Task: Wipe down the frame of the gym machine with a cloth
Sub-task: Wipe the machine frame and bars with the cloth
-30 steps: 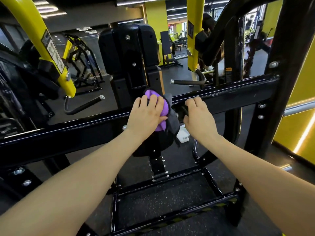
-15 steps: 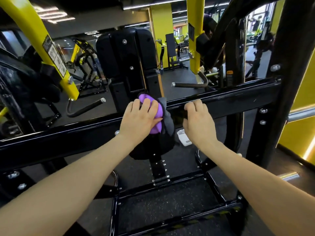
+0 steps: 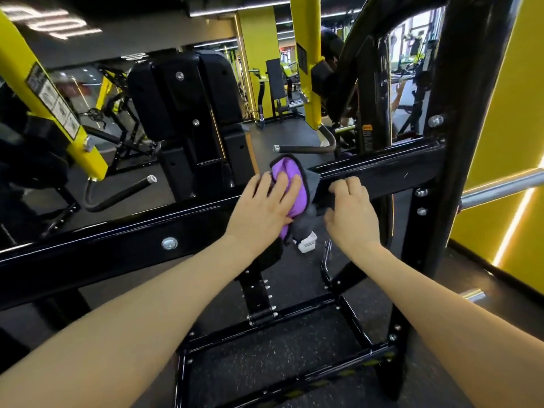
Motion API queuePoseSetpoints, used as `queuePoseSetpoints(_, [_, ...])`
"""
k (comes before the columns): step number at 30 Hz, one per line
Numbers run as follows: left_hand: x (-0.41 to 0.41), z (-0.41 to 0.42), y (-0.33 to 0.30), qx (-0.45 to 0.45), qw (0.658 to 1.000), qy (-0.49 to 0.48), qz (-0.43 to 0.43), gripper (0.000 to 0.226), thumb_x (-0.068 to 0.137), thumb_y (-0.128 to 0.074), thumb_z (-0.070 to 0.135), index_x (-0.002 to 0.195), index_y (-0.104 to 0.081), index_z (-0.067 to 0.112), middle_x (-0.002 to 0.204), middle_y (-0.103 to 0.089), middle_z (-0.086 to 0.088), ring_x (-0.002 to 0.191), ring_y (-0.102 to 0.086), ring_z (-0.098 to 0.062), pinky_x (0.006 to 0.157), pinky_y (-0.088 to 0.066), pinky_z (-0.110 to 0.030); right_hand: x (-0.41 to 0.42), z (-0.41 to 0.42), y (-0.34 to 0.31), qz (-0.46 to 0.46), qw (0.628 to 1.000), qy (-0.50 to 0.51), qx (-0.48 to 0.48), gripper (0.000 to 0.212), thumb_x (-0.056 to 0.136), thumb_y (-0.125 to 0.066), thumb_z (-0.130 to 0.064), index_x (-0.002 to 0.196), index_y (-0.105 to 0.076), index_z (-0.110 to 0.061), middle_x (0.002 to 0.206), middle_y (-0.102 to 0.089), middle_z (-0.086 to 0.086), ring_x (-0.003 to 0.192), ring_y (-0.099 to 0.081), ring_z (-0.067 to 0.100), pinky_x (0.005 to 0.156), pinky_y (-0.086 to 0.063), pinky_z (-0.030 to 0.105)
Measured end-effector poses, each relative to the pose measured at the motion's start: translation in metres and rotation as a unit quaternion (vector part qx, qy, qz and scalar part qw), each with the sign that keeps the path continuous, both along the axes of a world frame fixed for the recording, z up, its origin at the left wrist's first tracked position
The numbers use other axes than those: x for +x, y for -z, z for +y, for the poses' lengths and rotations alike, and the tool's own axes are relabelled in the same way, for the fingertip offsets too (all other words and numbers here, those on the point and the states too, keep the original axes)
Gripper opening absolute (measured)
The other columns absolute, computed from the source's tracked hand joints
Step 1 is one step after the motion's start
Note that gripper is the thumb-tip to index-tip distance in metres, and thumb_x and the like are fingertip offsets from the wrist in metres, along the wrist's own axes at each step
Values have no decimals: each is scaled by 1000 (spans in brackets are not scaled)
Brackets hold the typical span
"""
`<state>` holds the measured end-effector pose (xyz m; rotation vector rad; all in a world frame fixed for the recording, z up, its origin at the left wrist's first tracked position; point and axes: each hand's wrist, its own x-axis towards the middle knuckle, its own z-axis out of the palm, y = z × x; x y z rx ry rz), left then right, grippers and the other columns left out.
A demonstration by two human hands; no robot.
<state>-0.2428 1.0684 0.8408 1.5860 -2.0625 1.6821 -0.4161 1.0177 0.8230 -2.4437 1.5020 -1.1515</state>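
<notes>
Purple-and-grey cloth [image 3: 290,184] sits at frame centre, draped over the black crossbar [image 3: 123,245] of the machine. Left hand [image 3: 262,207] lies flat on it, fingers spread and fairly straight, pressing cloth onto the bar's top edge; thumb tucked under at the cloth's lower side. Grey side of the cloth hangs down off the near face of the bar, between the two hands.

Right hand [image 3: 350,213] is just right of the cloth, fingers curled over the bar's top edge, gripping the bar. Cannot tell if it touches the cloth's grey edge.

Crossbar runs from lower left up to right of centre, where it meets a black upright [image 3: 453,113]. Bolt head [image 3: 169,243] shows on the bar left of the left hand; more bolts on the upright.

Beyond the bar, centre-left: black padded seat back [image 3: 182,98]. Upper left: yellow arm [image 3: 44,92] with label stickers, curved black handle [image 3: 117,192] below it. Top centre: second yellow arm [image 3: 306,54] with its own handle.

Bottom centre: black base frame [image 3: 279,319] on dark speckled floor. Small white object [image 3: 307,242] on the floor below the cloth; no containers visible.
</notes>
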Motion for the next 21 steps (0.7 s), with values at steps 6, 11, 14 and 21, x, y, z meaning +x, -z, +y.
queuePoseSetpoints(6, [-22,-17,-1,-18,997,-70,-27,87,76,-61,60,134,-37,-1,117,-55,-19,91,-55,-35,89,-46,-45,-21,-16,1,-27,1000,13,7,35,85,-58,-7,119,-48,-5,121,-43,13,106,-45,30,80,-42,36])
queuePoseSetpoints(11, [-78,-69,-4,-9,999,-35,-36,82,75,-61,64,130,-51,4,114,-59,-13,90,-57,-30,83,-47,-41,-45,-32,-8,-33,999,35,22,36,86,-57,-6,121,-46,-7,124,-41,10,110,-45,28,82,-41,35])
queuePoseSetpoints(14, [-99,-88,-8,4,999,-15,-32,80,74,-61,64,129,-52,6,115,-59,-11,91,-57,-29,83,-47,-39,-55,-38,-13,-51,997,45,43,38,86,-56,-4,121,-44,-5,126,-40,12,112,-46,30,80,-43,37])
queuePoseSetpoints(21, [-47,-36,-8,18,999,-43,-24,77,80,-59,55,135,-45,3,117,-56,-15,89,-51,-30,86,-44,-40,-37,-23,-11,-34,998,6,43,42,87,-57,-9,126,-42,-6,126,-39,11,112,-45,30,81,-41,36])
